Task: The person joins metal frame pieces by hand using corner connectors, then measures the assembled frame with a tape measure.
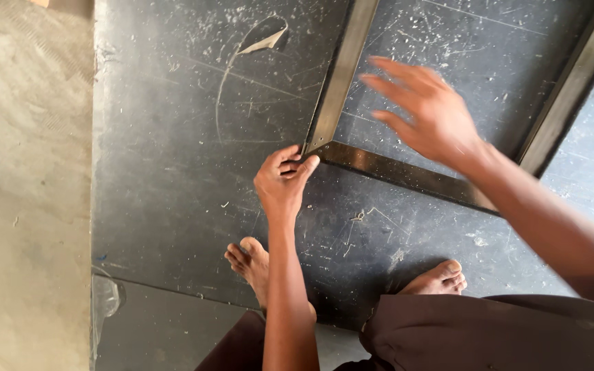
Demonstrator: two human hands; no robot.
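Fingers of your left hand pinch the metal frame corner; your right hand hovers spread open above the frame, holding nothing.

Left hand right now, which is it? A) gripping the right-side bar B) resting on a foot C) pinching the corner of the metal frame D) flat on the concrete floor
C: the left hand has its fingertips closed on the corner where two bars of the metal frame meet, on the dark sheet; the right hand hovers open above the frame, blurred.
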